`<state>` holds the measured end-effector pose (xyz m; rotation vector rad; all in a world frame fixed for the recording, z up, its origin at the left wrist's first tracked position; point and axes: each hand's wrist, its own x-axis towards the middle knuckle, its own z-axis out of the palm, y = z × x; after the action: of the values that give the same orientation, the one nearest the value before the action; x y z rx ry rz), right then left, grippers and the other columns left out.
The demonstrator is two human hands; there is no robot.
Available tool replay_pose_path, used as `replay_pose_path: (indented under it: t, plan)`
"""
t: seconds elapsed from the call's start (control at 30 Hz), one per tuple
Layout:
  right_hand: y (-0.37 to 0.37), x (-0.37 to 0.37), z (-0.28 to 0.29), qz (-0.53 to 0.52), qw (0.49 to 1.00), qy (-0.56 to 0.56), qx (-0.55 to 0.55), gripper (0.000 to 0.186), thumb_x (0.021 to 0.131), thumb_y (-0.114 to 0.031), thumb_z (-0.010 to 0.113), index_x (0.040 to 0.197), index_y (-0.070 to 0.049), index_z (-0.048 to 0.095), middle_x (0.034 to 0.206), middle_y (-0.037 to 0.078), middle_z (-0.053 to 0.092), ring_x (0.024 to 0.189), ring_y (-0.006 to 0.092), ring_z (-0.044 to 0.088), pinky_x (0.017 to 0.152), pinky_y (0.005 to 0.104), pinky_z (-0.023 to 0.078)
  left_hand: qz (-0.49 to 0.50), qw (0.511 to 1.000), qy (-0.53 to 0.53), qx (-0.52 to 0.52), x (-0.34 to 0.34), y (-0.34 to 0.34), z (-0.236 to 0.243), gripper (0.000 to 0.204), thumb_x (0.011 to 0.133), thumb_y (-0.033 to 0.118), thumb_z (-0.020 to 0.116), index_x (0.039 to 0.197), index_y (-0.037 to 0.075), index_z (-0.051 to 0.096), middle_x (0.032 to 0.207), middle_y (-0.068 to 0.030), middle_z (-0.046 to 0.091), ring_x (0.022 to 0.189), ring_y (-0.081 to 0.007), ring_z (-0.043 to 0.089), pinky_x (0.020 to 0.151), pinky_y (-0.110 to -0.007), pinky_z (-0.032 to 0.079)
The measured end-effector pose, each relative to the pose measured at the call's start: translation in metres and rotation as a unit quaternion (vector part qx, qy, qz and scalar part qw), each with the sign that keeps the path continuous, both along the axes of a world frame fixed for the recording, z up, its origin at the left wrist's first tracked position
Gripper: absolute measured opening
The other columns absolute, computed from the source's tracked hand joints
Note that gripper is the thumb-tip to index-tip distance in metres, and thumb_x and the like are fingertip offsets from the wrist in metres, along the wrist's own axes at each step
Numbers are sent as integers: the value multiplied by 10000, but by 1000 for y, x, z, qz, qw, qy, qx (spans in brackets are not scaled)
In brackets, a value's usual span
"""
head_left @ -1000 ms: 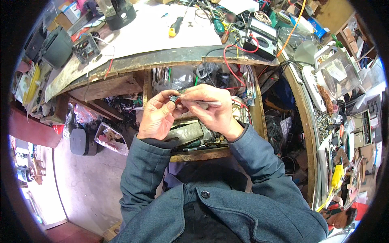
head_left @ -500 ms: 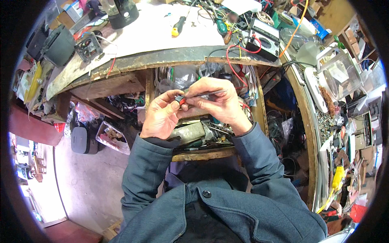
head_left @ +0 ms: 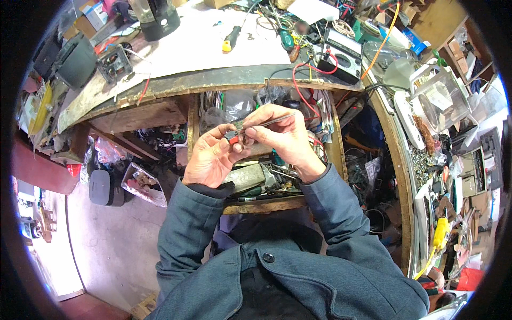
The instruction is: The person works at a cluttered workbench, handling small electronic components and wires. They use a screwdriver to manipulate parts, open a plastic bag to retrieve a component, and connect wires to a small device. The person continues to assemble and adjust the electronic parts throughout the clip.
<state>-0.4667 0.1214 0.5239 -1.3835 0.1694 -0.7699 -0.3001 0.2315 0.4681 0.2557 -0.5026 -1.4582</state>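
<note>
Fingers (head_left: 216,132) of the left hand (head_left: 208,160) are pinched nearly together on a small red-and-dark part (head_left: 233,140), held up above the open drawer (head_left: 266,205), in front of the counter (head_left: 240,73). More of its red side shows than a second ago. The right hand (head_left: 288,141) has its fingertips closed on a thin metal tool (head_left: 276,121), which slants more steeply than half a second ago. Whether the tool's tip touches the part cannot be told.
</note>
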Motion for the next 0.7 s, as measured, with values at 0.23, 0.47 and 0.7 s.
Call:
replay_pose_path:
  t: [0.23, 0.47, 0.7]
  plan:
    - [10, -4, 3, -23, 999, 24, -28, 96, 886, 44, 675, 977, 50, 703, 920, 77, 716, 845, 128, 686, 769, 272, 567, -3, 1000, -17, 7, 2, 1, -6, 367, 919, 65, 704, 1242, -37, 562, 1066, -154, 698, 912, -212, 710, 926, -447, 602]
    - [11, 2, 0, -155, 890, -23, -427, 220, 765, 42, 745, 977, -9, 713, 931, 140, 698, 778, 267, 702, 678, 331, 573, 2, 999, -41, 15, 8, 1, -5, 274, 941, 54, 670, 1202, -2, 606, 1061, -128, 717, 936, -219, 704, 900, -418, 583]
    - [16, 6, -5, -190, 876, -22, -442, 231, 747, 34, 750, 970, -8, 707, 912, 149, 693, 760, 299, 698, 673, 341, 574, 2, 999, -47, 5, 10, 1, -2, 274, 948, 45, 657, 1212, -6, 604, 1089, -135, 715, 964, -226, 704, 911, -424, 582]
